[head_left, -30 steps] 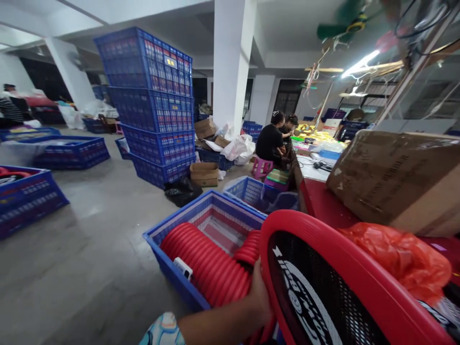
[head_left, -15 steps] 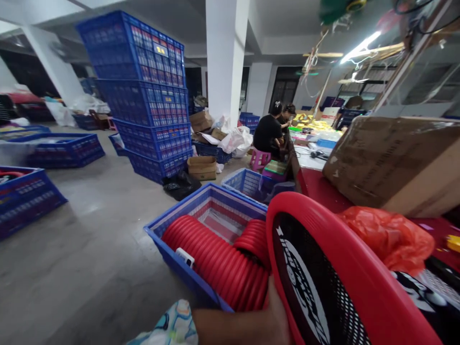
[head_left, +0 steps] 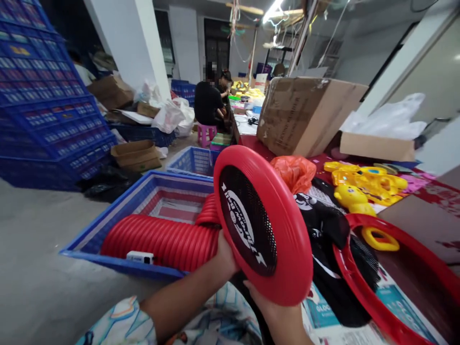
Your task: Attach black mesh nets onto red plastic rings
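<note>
A red-rimmed throw disc point(head_left: 293, 244) with a black mesh centre and white "Throw Ball" lettering stands tilted before me. My left hand point(head_left: 227, 253) grips its left edge, fingers partly hidden behind it. At the lower edge my right hand point(head_left: 275, 304) holds the same disc, most of its fingers out of sight. Left of it, a blue crate point(head_left: 81, 247) contains a long row of red discs point(head_left: 158, 237) and a shorter row behind. On the right, black printed mesh pieces point(head_left: 328, 268) lie near a large red ring point(head_left: 354, 282).
A small white device point(head_left: 139, 257) sits at the crate's near rim. Stacked blue crates point(head_left: 53, 115) rise at left. Yellow plastic parts point(head_left: 362, 179), an orange bag point(head_left: 296, 170) and a large carton point(head_left: 298, 117) occupy the table. Two people point(head_left: 208, 100) sit farther back.
My view has swung right, bringing more of the table into sight. The disc appears farther from the camera, and my right hand now shows at its lower edge.
</note>
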The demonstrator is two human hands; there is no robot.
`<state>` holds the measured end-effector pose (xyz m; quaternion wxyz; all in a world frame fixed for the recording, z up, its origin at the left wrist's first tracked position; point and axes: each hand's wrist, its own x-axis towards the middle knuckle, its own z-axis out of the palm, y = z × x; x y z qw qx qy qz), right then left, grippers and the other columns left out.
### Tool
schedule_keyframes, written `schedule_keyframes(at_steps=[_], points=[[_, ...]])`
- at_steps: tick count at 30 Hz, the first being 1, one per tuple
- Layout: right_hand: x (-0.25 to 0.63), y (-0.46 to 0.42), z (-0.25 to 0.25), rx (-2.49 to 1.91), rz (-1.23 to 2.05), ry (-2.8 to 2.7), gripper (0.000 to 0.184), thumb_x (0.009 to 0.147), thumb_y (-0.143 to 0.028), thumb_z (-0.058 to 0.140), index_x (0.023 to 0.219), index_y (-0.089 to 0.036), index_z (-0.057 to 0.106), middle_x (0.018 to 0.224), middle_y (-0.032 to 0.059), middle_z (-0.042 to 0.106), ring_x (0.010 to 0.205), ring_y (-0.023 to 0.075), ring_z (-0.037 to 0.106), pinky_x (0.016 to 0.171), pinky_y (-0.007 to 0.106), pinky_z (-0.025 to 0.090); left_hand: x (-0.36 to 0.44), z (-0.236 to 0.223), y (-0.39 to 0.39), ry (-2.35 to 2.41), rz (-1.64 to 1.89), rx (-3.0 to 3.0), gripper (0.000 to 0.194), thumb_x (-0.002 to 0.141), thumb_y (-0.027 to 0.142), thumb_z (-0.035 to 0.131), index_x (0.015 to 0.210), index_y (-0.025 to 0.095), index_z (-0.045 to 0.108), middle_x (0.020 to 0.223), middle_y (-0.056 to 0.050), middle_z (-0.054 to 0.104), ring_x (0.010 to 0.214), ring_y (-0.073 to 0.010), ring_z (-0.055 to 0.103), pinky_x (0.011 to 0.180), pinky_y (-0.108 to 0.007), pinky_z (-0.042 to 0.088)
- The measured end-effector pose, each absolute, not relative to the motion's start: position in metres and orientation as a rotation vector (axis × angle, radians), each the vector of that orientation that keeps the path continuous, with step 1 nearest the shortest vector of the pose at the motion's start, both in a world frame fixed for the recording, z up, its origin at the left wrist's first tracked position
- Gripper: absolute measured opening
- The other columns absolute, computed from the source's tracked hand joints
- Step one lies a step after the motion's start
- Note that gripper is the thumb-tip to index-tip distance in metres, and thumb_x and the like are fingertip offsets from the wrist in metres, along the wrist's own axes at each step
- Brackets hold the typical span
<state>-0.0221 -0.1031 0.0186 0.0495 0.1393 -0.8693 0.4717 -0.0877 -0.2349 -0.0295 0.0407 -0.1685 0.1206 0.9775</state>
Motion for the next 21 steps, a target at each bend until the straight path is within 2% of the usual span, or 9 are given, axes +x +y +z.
schedule_keyframes(at_steps=[2,4,7,11,12,14,17,21], points=[[-0.025,-0.102,0.013,0.365,1.485,-2.626,0.04,0.079,-0.033,0.071,0.116,-0.02,0.064,0.103,0.0089,0.07,0.095,0.0299,0.068,0.081,0.038,0.06,-0.086,-0.034,-0.234,0.412,2.991,-0.474,0.055,0.086,0.062,0.048,0.091,0.013,0.071,0.092,-0.011,0.073,0.097,-0.0328,0.067,0.094,-0.052,0.052],[-0.026,-0.098,0.008,0.46,1.483,-2.641,0.037,0.077,-0.031,0.072,0.112,-0.022,0.067,0.098,0.0086,0.07,0.091,0.0293,0.068,0.08,0.037,0.06,-0.085,-0.042,-0.234,0.47,2.987,-0.38,0.046,0.086,0.055,0.05,0.086,0.015,0.073,0.091,-0.011,0.074,0.099,-0.0326,0.069,0.094,-0.05,0.053],[-0.028,-0.091,0.003,0.651,1.439,-2.656,0.03,0.078,-0.03,0.07,0.108,-0.025,0.069,0.092,0.007,0.067,0.086,0.0262,0.068,0.077,0.033,0.058,-0.087,-0.056,-0.238,0.561,2.973,-0.154,0.03,0.091,0.039,0.047,0.097,0.025,0.073,0.108,-0.002,0.074,0.111,-0.0238,0.066,0.098,-0.039,0.052],[-0.026,-0.086,-0.003,0.767,1.445,-2.61,0.015,0.092,-0.031,0.055,0.097,-0.023,0.067,0.095,0.0077,0.066,0.089,0.0194,0.066,0.088,0.03,0.053,-0.095,-0.072,-0.242,0.653,2.934,0.205,0.033,0.097,0.036,0.038,0.107,0.042,0.069,0.125,0.013,0.066,0.122,-0.0133,0.059,0.099,-0.03,0.05],[-0.025,-0.087,-0.004,0.761,1.484,-2.636,0.017,0.094,-0.031,0.052,0.093,-0.022,0.066,0.096,0.0079,0.066,0.091,0.0187,0.066,0.092,0.03,0.052,-0.096,-0.074,-0.244,0.665,2.92,0.301,0.031,0.098,0.037,0.039,0.111,0.042,0.067,0.128,0.012,0.064,0.124,-0.0133,0.058,0.101,-0.031,0.049],[-0.023,-0.092,-0.008,0.602,1.641,-2.742,0.019,0.096,-0.033,0.051,0.089,-0.021,0.065,0.098,0.0075,0.068,0.101,0.0197,0.066,0.097,0.03,0.049,-0.099,-0.075,-0.251,0.672,2.876,0.497,0.029,0.097,0.04,0.047,0.12,0.036,0.063,0.136,0.004,0.06,0.129,-0.0171,0.054,0.106,-0.038,0.046],[-0.02,-0.104,-0.011,0.377,1.777,-2.8,0.021,0.096,-0.035,0.051,0.09,-0.02,0.064,0.098,0.0072,0.071,0.111,0.0225,0.064,0.099,0.032,0.049,-0.108,-0.071,-0.268,0.645,2.769,0.738,0.038,0.093,0.043,0.058,0.125,0.024,0.059,0.136,-0.008,0.057,0.127,-0.0245,0.053,0.104,-0.046,0.047],[-0.019,-0.107,0.002,0.88,1.496,-2.581,0.02,0.093,-0.029,0.052,0.103,-0.018,0.066,0.106,0.0113,0.067,0.11,0.0221,0.062,0.105,0.036,0.044,-0.138,-0.059,-0.281,0.613,2.654,0.878,0.035,0.093,0.036,0.06,0.124,0.02,0.058,0.13,-0.009,0.057,0.117,-0.0246,0.057,0.097,-0.046,0.051]])
